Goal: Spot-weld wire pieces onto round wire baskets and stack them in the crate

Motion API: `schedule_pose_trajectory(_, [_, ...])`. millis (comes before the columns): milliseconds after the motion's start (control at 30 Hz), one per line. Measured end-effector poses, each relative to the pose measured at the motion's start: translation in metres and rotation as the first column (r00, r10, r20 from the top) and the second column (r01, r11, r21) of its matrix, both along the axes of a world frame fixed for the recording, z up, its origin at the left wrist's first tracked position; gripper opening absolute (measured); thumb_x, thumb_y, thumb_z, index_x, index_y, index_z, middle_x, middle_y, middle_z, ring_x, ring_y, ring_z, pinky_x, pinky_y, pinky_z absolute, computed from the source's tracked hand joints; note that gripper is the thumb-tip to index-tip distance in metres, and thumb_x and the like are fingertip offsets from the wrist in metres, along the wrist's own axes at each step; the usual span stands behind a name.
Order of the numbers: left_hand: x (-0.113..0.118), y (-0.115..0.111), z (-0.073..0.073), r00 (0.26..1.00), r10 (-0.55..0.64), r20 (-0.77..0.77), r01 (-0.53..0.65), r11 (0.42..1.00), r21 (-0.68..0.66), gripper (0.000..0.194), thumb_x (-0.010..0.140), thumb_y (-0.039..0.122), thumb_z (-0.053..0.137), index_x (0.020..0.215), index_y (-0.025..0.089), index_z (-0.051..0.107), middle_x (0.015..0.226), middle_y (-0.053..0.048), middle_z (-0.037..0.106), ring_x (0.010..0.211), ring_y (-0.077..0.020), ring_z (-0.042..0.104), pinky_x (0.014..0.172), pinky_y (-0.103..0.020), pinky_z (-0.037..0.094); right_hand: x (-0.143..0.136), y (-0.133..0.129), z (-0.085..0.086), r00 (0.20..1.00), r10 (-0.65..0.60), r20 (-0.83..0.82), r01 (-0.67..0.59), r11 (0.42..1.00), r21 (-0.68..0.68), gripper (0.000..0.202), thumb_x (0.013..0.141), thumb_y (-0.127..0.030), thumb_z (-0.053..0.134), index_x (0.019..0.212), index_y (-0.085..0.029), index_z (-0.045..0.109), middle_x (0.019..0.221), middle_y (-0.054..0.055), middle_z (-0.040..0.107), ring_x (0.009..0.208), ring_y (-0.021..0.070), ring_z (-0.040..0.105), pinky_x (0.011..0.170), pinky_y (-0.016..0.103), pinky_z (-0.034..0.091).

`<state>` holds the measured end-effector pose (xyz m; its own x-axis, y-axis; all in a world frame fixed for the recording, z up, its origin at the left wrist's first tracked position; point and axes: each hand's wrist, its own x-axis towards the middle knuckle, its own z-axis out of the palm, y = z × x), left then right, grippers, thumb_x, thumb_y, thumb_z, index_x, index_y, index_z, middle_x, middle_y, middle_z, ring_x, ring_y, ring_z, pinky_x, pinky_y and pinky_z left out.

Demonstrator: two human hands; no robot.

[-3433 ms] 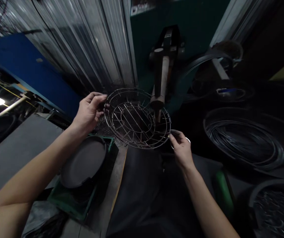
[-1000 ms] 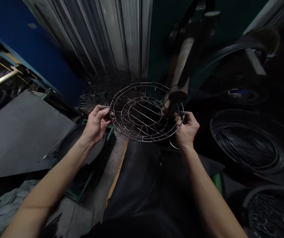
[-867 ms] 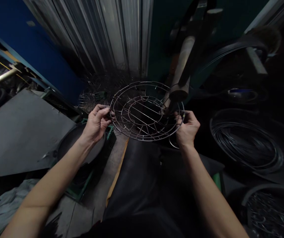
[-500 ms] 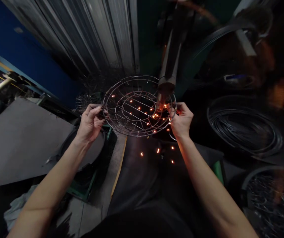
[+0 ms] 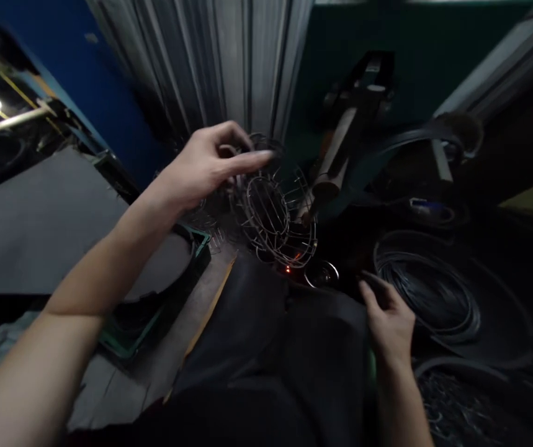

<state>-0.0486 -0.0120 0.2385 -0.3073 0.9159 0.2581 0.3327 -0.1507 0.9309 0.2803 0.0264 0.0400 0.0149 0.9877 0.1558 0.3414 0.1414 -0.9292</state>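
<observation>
My left hand [image 5: 222, 158] is raised at the centre, its fingers bent around the upper rim of a round wire frame [image 5: 266, 214]; blur hides the exact contact. The frame has concentric rings joined by short cross wires and hangs tilted. Its right side is close to the tip of a metal rod [image 5: 330, 177] on a machine arm. A few orange sparks glow below the frame. My right hand [image 5: 391, 313] is lower right, away from the frame, thumb and fingers apart with nothing visible between them. A shiny wire ring [image 5: 322, 274] lies between the frame and this hand.
Coiled wire [image 5: 427, 288] sits in a round dark container on the right, above a tub of small metal pieces [image 5: 461, 403]. On the left are a grey board [image 5: 38, 230] and a green crate [image 5: 131, 347]. Corrugated metal sheeting [image 5: 229, 68] stands behind.
The wire frame has gone from nearly flat between both hands to tilted at my left hand. My right hand has let go and moved down and right. Most sparks have faded.
</observation>
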Motion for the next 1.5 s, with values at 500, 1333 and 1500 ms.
schedule_pose_trajectory(500, [0.044,-0.080,-0.078,0.901,-0.317,-0.297,0.146,0.865,-0.480,0.027,0.081,0.031,0.063,0.102,0.017,0.053,0.074,0.002,0.060,0.068,-0.0127,0.058,0.065,-0.026,0.045,-0.090,-0.081,0.074,0.752,0.656,0.066,-0.654,0.755,-0.050,0.035,0.087,-0.049,0.051,0.097,-0.020,0.067,0.093,0.005,0.069,0.082,0.0180,0.062,0.073,0.028,0.047])
schedule_pose_trajectory(1333, [0.067,-0.130,-0.164,0.211,-0.271,-0.939,0.643,0.762,-0.076,0.020,0.090,0.013,0.040,0.093,0.017,0.059,0.081,-0.006,0.062,0.077,-0.0165,0.055,0.064,-0.029,0.042,-0.062,-0.123,0.035,0.736,0.673,0.074,-0.585,0.687,-0.432,0.033,0.091,-0.046,0.040,0.077,-0.019,0.054,0.069,-0.001,0.055,0.064,0.0128,0.048,0.061,0.025,0.037])
schedule_pose_trajectory(1500, [0.067,-0.135,-0.177,0.299,-0.231,-0.926,0.627,0.779,0.008,0.019,0.092,0.015,0.041,0.094,0.016,0.059,0.093,-0.008,0.064,0.086,-0.0166,0.058,0.069,-0.028,0.047,-0.059,-0.123,0.035,0.735,0.674,0.075,-0.578,0.682,-0.448,0.031,0.090,-0.044,0.042,0.078,-0.019,0.055,0.068,-0.002,0.055,0.063,0.0126,0.048,0.060,0.024,0.038])
